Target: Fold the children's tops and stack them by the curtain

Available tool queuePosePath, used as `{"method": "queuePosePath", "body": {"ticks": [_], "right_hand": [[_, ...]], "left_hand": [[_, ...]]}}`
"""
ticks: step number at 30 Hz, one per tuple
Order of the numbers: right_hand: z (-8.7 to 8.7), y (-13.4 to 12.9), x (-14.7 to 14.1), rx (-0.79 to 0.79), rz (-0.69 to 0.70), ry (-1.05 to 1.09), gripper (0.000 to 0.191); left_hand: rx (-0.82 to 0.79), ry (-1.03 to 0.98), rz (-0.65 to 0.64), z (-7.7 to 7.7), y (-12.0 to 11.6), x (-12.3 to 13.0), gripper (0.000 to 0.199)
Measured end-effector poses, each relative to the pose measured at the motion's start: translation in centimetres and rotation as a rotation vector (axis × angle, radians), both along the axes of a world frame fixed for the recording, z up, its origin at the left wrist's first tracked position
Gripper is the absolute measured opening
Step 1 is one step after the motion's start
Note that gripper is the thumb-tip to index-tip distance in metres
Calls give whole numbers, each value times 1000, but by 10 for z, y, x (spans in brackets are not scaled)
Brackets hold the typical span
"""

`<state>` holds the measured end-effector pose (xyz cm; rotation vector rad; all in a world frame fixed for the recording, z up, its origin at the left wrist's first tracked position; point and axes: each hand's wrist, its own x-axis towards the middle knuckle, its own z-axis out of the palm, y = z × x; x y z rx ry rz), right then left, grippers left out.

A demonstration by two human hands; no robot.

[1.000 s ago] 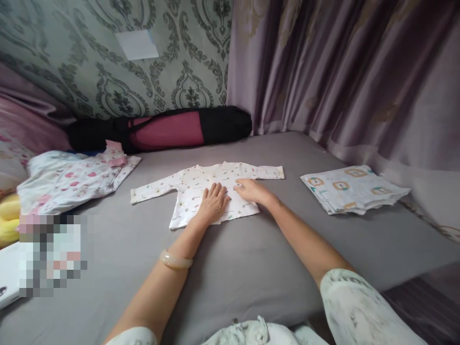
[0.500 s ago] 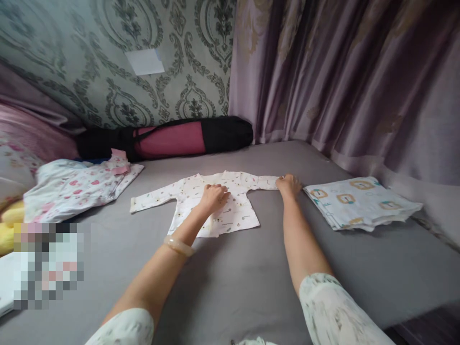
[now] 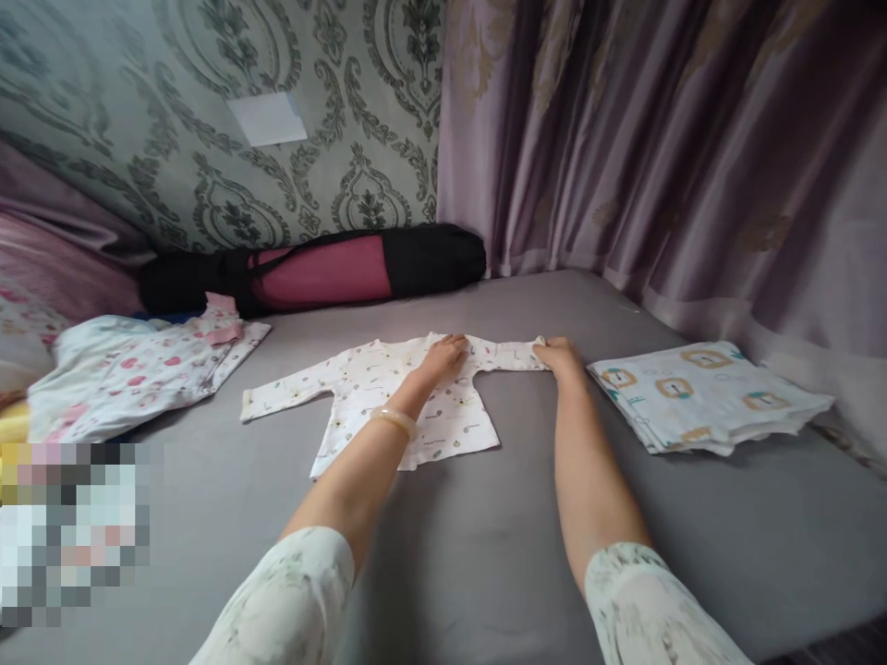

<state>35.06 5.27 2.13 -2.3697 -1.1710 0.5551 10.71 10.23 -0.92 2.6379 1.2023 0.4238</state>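
Note:
A small white baby shirt (image 3: 374,388) with a tiny scattered print lies spread on the grey bed sheet, its sleeves stretched out to both sides. My left hand (image 3: 447,358), with a pale bangle (image 3: 394,422) on the wrist, rests on the shirt's upper part near the right shoulder, fingers lying on the cloth. At the end of the right sleeve, my right hand (image 3: 560,357) pinches the cuff. My left forearm covers part of the shirt's lower front.
Folded white cloth with lion-like prints (image 3: 713,392) lies at the right. Printed baby clothes (image 3: 145,369) are piled at the left. A black and pink long bag (image 3: 325,268) lies along the wall, beside purple curtains (image 3: 624,139). The grey sheet (image 3: 485,554) spreads underneath.
My left hand has moved from the middle of the shirt up and right toward the shoulder. My right hand stays at the cuff. The view has shifted slightly.

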Motion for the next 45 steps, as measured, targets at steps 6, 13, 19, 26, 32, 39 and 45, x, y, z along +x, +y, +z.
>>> {"method": "queuePosePath", "body": {"ticks": [6,13,19,26,32,39,45], "right_hand": [[28,-13,11,289,4,559,10],[52,-22,4,387,159,784,13],[59,-13,-23,454,231,839,14],[59,-4,-57,446,303,887,20],[56,0,-71,435,271,898,17],[53,4,-95,416,243,805,13],[40,6,-134,392,298,788,10]], "left_hand": [[-140,51,95,-1,-8,2,52],[-202,144,120,8,-12,6,69],[-222,208,106,13,-6,6,93],[-244,255,96,15,4,9,105],[-249,201,110,20,5,4,101],[-423,-518,358,35,-17,-46,50],[-790,-1146,510,27,-47,-88,30]]}}
